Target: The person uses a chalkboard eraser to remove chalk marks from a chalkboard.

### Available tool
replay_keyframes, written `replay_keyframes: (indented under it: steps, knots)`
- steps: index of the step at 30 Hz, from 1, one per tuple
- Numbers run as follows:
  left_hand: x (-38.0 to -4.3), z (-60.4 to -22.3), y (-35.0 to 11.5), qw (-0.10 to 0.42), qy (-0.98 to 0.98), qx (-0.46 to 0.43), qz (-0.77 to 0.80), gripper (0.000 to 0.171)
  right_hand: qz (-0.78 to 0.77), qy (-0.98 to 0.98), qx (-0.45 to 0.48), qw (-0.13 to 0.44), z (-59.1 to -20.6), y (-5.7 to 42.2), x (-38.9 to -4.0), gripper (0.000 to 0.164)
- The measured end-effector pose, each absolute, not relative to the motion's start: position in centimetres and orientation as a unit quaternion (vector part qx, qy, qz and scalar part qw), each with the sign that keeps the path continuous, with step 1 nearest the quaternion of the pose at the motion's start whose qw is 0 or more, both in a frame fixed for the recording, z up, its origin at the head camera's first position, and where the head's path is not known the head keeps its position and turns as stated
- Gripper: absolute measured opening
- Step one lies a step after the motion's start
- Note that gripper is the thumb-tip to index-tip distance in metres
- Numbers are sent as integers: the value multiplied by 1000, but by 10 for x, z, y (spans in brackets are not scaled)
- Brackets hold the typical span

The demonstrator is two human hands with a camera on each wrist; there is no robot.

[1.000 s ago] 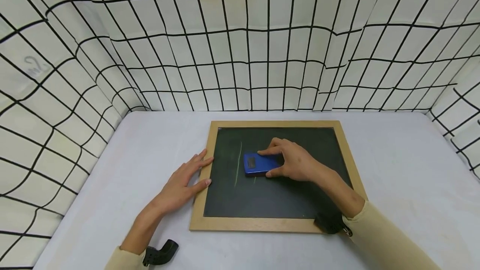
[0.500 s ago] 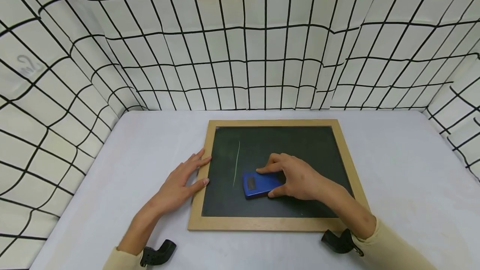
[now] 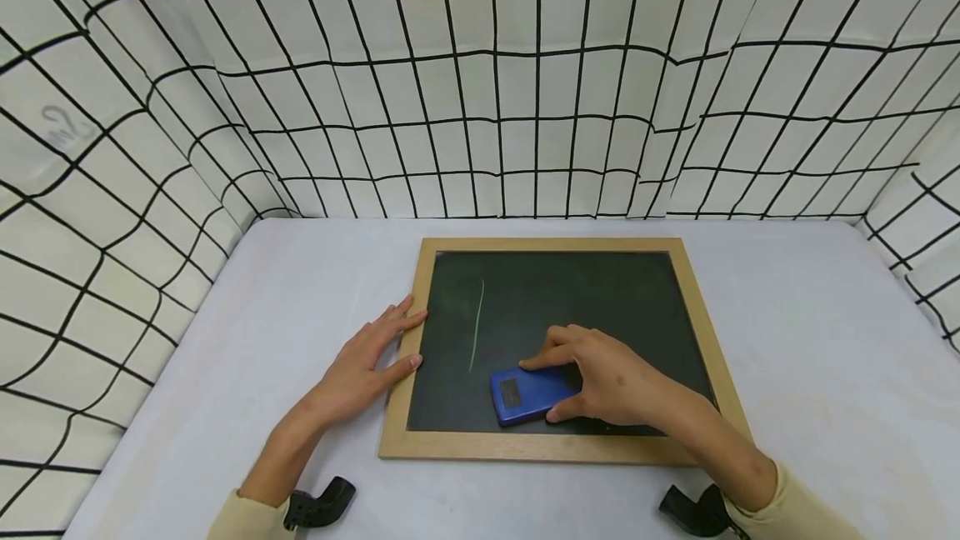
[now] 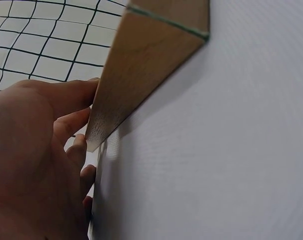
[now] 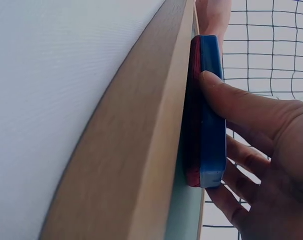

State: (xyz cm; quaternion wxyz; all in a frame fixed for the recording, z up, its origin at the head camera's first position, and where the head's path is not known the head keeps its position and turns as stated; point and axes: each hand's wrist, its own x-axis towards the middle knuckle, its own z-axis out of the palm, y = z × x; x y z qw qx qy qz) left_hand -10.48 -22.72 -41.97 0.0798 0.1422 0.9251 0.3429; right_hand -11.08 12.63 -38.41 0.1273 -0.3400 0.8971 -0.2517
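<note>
A chalkboard (image 3: pixel 585 298) in a wooden frame lies on the white table. One thin, pale chalk line (image 3: pixel 477 325) runs down its left part. My right hand (image 3: pixel 611 377) grips a blue chalkboard eraser (image 3: pixel 528 397) by its long sides, thumb on the near side. The eraser lies on the board's lower middle, close to the bottom frame. In the right wrist view the eraser (image 5: pixel 212 120) shows a dark red underside facing the board. On the left frame edge (image 4: pixel 141 60) rest the fingertips of my left hand (image 3: pixel 366 365), fingers spread and fairly straight.
White walls with a black grid (image 3: pixel 480 90) rise behind the table and at both sides. The white table (image 3: pixel 810 340) extends around the board. A black wrist mount sits on each wrist, the left mount (image 3: pixel 322 503) and the right mount (image 3: pixel 693 512).
My right hand has drawn the eraser down the board toward the bottom frame. A short chalk mark beneath the eraser is gone; the longer line remains. My left hand stays in place.
</note>
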Motion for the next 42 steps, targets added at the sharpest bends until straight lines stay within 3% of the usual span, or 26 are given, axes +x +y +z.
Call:
replay_keyframes:
  steps: [11, 42]
  knots:
    - [-104, -421, -226, 81, 925, 139, 345, 62, -215, 918, -320, 92, -386, 118, -122, 58]
    - [-103, -417, -228, 86, 919, 142, 356, 62, -222, 950, -193, 104, -384, 108, -213, 65]
